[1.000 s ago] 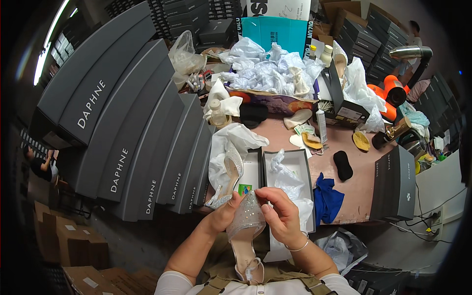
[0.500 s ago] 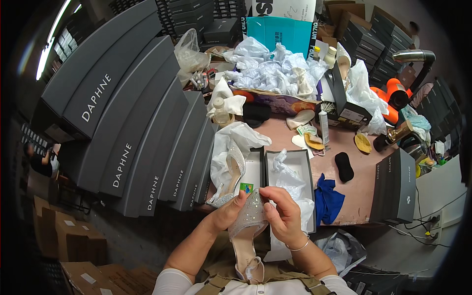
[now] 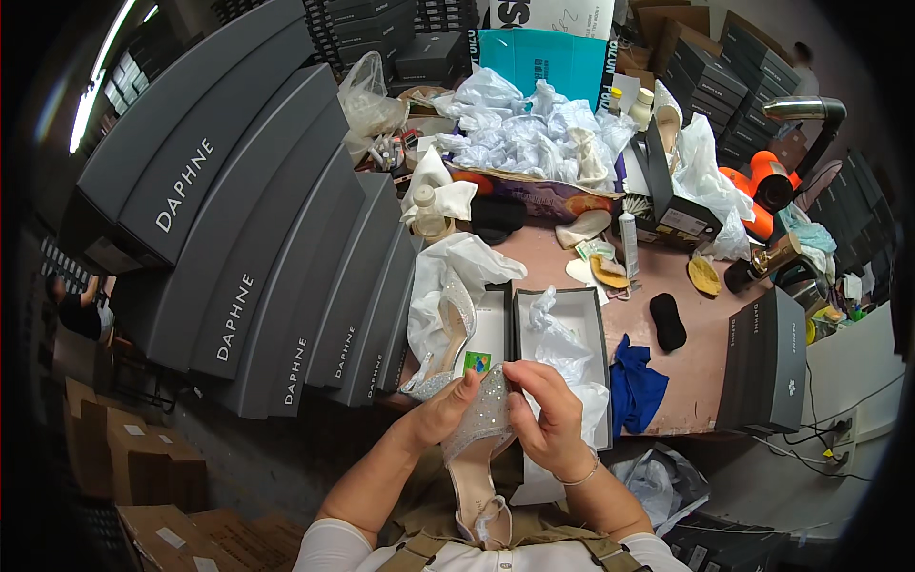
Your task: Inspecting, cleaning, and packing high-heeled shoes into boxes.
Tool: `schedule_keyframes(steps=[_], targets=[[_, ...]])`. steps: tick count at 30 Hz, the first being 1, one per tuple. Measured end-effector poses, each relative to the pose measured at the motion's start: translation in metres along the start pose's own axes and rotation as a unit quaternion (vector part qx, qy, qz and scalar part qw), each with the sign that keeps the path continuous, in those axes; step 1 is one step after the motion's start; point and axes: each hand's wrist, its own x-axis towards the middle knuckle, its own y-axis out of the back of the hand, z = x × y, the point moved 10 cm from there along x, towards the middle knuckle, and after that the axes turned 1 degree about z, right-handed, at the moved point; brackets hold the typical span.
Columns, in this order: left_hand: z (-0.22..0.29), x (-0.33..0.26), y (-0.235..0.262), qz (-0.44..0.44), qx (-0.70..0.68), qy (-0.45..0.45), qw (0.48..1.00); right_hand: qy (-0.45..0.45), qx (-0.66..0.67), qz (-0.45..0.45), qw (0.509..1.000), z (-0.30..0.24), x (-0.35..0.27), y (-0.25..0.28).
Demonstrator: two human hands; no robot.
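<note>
A glittery silver shoe point(image 3: 484, 417) is held with its toe pointing away from me and its pale insole end near my body. My left hand point(image 3: 437, 418) is closed round its left side, thumb on top. On the right edge of the toe, my right hand point(image 3: 553, 416) pinches with thumb and fingertips. Just beyond my left thumb shows a small green square with a coloured pattern point(image 3: 477, 362); what it is stuck to, if anything, I cannot tell. A matching glittery shoe point(image 3: 460, 319) lies on white tissue point(image 3: 457, 253) beside an open shoebox point(image 3: 599, 334).
Stacked dark grey shoeboxes point(image 3: 257, 210) rise close on my left. Farther back, a carton of crumpled tissue point(image 3: 534, 133) stands on the pink tabletop point(image 3: 610, 300). A blue cloth point(image 3: 637, 381), a black pad point(image 3: 668, 322) and upright shoeboxes point(image 3: 767, 357) are to the right.
My right thumb has shifted slightly left along the glittery shoe's toe. Otherwise both hands and the shoe hold nearly the same position.
</note>
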Motion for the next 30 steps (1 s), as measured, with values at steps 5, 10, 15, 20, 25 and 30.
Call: schedule_keyframes(steps=[5,10,15,20,25,30], targets=[[0.000,0.000,-0.001,-0.008,-0.021,-0.005,1.000,-0.017,0.029,-0.006,0.999,-0.001,0.000,0.001],[-0.005,0.001,0.004,-0.014,-0.044,-0.012,0.999,-0.027,0.060,-0.006,0.998,0.002,-0.002,0.001],[-0.004,0.000,0.002,0.000,-0.057,-0.010,0.998,-0.034,0.063,-0.011,0.997,-0.001,-0.002,0.001],[-0.003,-0.001,0.001,0.000,-0.051,-0.014,0.999,-0.031,0.079,-0.001,0.996,0.004,-0.003,0.003],[0.011,-0.001,-0.011,-0.036,-0.030,-0.032,0.998,-0.112,0.267,0.064,0.955,0.021,-0.007,0.011],[0.018,0.004,-0.020,-0.046,-0.007,-0.072,0.996,-0.074,0.356,0.130,0.922,0.026,0.001,0.036]])
